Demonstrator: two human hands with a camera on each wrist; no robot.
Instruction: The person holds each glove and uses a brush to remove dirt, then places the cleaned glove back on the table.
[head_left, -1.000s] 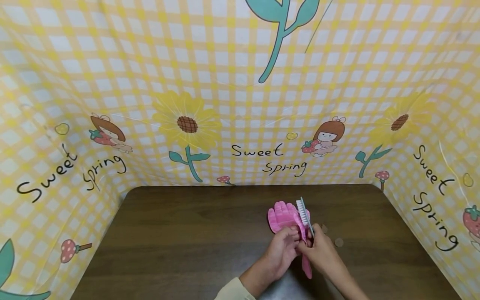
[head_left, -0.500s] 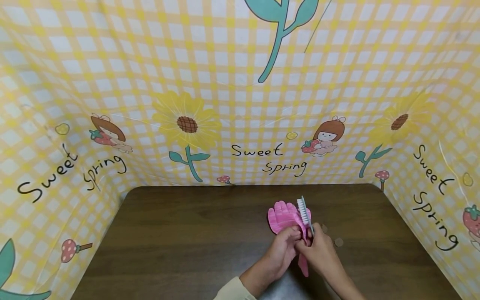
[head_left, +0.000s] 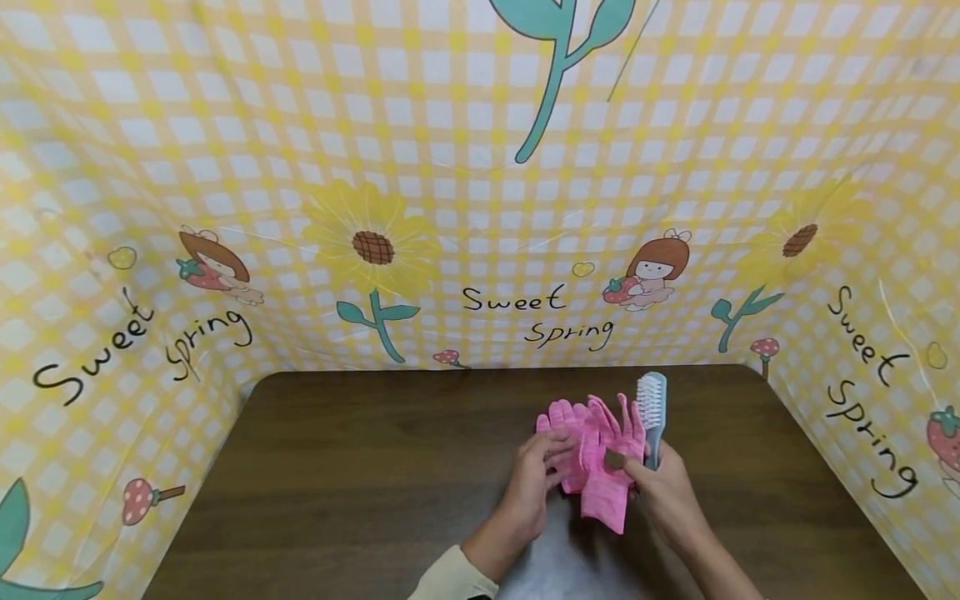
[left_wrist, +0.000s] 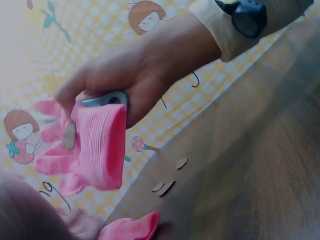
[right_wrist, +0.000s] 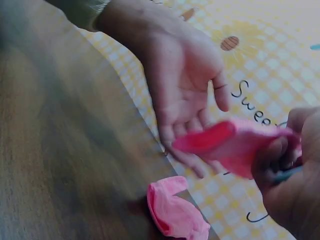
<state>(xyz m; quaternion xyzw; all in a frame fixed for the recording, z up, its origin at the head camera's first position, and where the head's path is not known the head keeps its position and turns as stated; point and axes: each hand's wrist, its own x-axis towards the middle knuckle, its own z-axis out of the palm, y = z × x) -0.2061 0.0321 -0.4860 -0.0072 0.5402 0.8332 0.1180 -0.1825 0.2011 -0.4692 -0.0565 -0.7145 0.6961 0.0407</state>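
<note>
My right hand [head_left: 672, 498] holds a pink knitted glove [head_left: 604, 498] raised above the table, its ribbed cuff hanging toward me. The same hand grips a blue-grey brush [head_left: 657, 429] with white bristles pointing left, upright beside the glove. A small brown flake [head_left: 615, 459] lies against the glove at the right thumb tip; whether it is pinched cannot be told. My left hand [head_left: 531, 483] is just left of the glove, fingers extended and spread; the palm shows bare in the right wrist view. A second pink glove [right_wrist: 175, 207] lies on the table beneath, partly covered in the head view.
Several thin brown flakes, one a curved flake [left_wrist: 167, 188], lie on the dark wooden table [head_left: 360, 483], near its edge in the left wrist view. A yellow checked cloth [head_left: 480, 208] with printed flowers and words walls the back and both sides.
My left hand has let go of the held glove and moved left. The right hand has shifted right with brush and glove; the glove now faces up with its fingers spread.
</note>
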